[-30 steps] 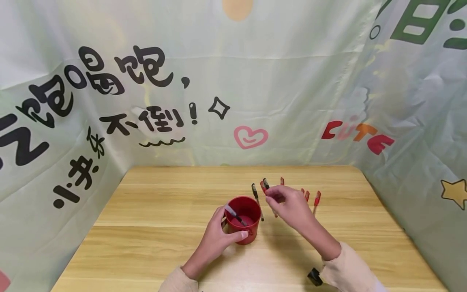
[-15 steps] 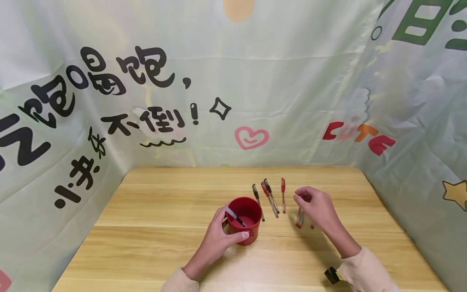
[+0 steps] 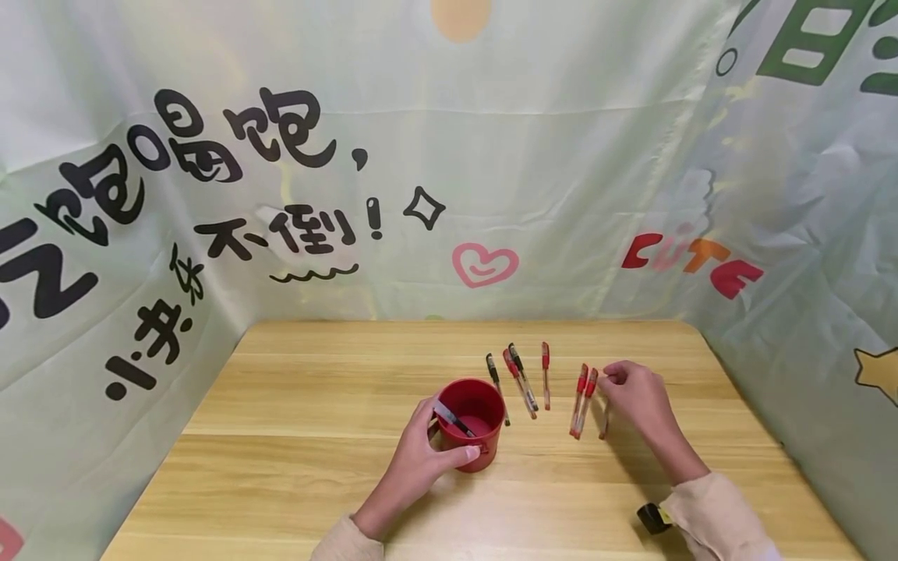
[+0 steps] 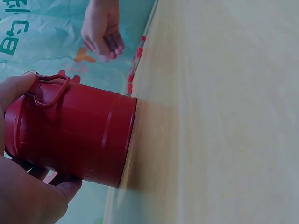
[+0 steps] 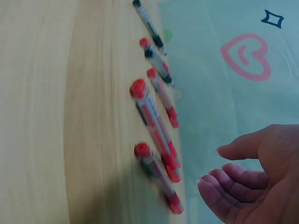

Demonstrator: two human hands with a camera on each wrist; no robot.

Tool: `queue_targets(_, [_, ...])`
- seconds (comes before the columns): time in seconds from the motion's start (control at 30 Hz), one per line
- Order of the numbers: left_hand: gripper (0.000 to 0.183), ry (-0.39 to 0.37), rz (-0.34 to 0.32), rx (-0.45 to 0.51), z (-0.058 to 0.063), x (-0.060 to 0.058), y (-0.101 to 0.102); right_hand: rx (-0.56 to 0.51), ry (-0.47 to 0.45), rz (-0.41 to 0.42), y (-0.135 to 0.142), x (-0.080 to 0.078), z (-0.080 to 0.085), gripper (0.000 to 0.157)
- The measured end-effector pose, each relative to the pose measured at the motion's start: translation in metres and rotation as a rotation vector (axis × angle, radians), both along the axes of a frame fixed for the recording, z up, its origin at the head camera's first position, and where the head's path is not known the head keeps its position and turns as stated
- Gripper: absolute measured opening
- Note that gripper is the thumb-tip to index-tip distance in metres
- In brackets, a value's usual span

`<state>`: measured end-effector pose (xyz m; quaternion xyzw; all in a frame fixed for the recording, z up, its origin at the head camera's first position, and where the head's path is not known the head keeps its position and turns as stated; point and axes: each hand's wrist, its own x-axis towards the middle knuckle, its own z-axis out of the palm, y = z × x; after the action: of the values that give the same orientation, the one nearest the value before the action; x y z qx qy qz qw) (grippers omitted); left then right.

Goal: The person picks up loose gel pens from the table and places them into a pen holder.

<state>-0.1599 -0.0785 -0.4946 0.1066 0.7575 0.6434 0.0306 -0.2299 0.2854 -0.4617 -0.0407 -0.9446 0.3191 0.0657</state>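
My left hand (image 3: 414, 467) grips a red cup (image 3: 491, 448), its thumb by the small wire handle seen in the left wrist view. Inside leans a pen with a dark tip (image 3: 456, 419). My right hand (image 3: 637, 396) hovers above the rightmost red pen (image 3: 604, 427), hiding its cap in the head view. In the right wrist view that red pen (image 5: 160, 179) lies on the table, and the thumb and loosely bent fingers stand apart with nothing between them. Just left of this hand, two red pens (image 3: 582, 401) lie side by side.
Between cup and red pair lie a black pen (image 3: 493, 372), a red pen beside a black pen (image 3: 517, 366), and a lone red pen (image 3: 546, 378). Printed cloth (image 3: 393, 288) walls the wooden table (image 3: 316, 405). A black device (image 3: 652, 518) sits at the right sleeve.
My right hand has moved rightward from over the middle pens, past the red pair, to the rightmost red pen. The left hand and cup have stayed put.
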Motion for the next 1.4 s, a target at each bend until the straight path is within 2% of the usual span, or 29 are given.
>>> queue_targets(0.33, [0.082, -0.003, -0.003, 0.016, 0.0, 0.002, 0.0, 0.078, -0.046, -0.008, 0.009, -0.003, -0.005, 0.039])
queue_targets(0.57, [0.083, 0.0, -0.003, 0.016, -0.001, 0.003, 0.0, 0.1, -0.106, -0.01, 0.015, -0.009, -0.01, 0.023])
queue_targets(0.73, [0.081, 0.001, 0.003, -0.004, 0.0, 0.002, 0.0, 0.148, -0.138, -0.012, 0.017, -0.014, -0.013, 0.03])
queue_targets(0.87, [0.08, -0.001, 0.001, -0.005, 0.001, 0.001, 0.0, 0.168, -0.194, -0.003, 0.017, -0.016, -0.013, 0.019])
queue_targets(1.07, [0.08, -0.006, -0.006, 0.01, 0.0, 0.002, 0.0, 0.182, -0.246, -0.002, 0.019, -0.017, -0.012, 0.024])
queue_targets(1.23, [0.08, 0.0, -0.002, 0.001, 0.0, 0.001, 0.0, 0.178, -0.28, -0.006, 0.021, -0.018, -0.01, 0.022])
queue_targets(1.4, [0.081, 0.005, -0.003, -0.006, 0.001, 0.001, 0.0, 0.187, -0.264, 0.002, 0.023, -0.019, -0.009, 0.014])
